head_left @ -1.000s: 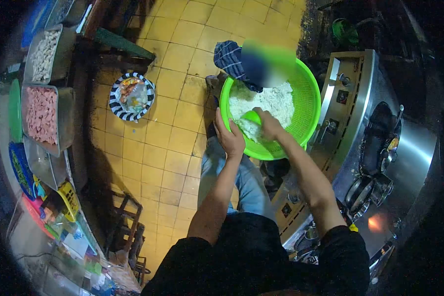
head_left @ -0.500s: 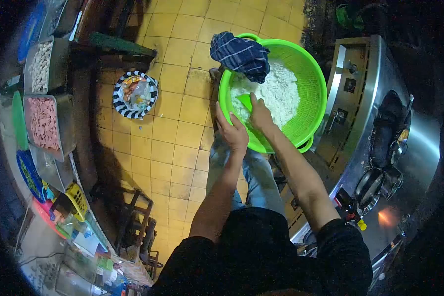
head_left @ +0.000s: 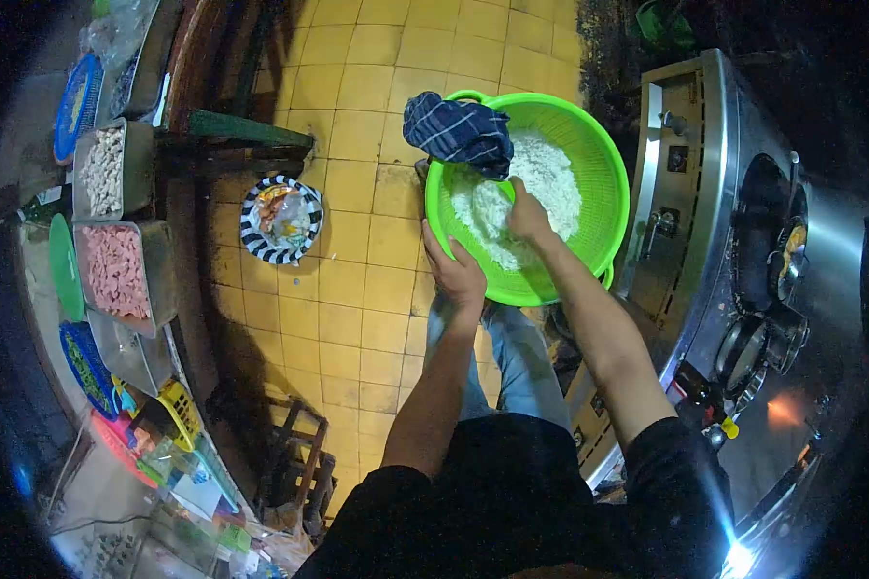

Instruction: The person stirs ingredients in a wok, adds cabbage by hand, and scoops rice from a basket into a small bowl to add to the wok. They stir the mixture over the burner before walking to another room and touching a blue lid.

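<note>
A large green basket point(head_left: 603, 159) holds a heap of white rice-like food point(head_left: 550, 183). A dark blue striped cloth point(head_left: 459, 130) hangs over its upper left rim. Against the basket's lower left side, my left hand point(head_left: 457, 273) grips the rim, thumb on the inner side. Over the white food is my right hand point(head_left: 528, 214), closed round a green scoop point(head_left: 508, 190), whose far end is partly hidden by the food and the cloth.
On the yellow tiled floor stands a striped bin point(head_left: 282, 220) with litter. To the right runs a steel stove point(head_left: 686, 280) with pans point(head_left: 742, 357) and a bottle. At left, trays of pink pieces point(head_left: 116, 271) and white pieces point(head_left: 103, 172) line a counter; a wooden stool point(head_left: 299, 463) is below.
My right hand has moved up and slightly right with the scoop, nearer the cloth. My left hand stays at the rim. The whole view has shifted a little.
</note>
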Tool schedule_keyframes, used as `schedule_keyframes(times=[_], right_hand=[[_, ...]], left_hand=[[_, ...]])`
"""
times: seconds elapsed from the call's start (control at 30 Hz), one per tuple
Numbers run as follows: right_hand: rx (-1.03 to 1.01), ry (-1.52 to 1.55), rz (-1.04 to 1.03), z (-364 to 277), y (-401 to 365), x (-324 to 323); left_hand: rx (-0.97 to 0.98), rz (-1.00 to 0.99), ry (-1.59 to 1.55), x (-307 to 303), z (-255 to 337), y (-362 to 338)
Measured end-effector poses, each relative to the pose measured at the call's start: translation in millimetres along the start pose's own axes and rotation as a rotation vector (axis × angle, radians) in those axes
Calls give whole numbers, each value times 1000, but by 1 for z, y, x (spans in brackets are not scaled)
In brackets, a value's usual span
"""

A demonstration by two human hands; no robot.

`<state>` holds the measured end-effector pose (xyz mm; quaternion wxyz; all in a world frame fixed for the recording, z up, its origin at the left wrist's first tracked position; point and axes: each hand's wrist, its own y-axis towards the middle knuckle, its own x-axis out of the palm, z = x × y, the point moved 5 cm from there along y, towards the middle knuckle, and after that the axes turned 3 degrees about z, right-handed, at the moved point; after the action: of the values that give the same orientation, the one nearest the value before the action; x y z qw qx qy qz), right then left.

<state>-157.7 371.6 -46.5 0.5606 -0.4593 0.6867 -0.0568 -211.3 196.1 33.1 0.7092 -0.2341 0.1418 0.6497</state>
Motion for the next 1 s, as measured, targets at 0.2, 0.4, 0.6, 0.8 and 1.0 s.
schedule_keyframes(times=[0.2,0.4,0.6,0.8,1.0], right_hand=[[-98,-152,-29,-37,-35,35],[-163,-112,-122,-27,-60,18],[-476,371,61,24,-65,-2],[162,1182,-92,33,-148,-53],[120,1654,125,54,-204,-82]], left_hand=[[-37,-28,-1,2,-3,0],[-11,9,45,4,-2,-1],[21,-159,219,-5,6,2],[635,-548,213,-10,84,-47],[602,-733,-43,-5,159,-107]])
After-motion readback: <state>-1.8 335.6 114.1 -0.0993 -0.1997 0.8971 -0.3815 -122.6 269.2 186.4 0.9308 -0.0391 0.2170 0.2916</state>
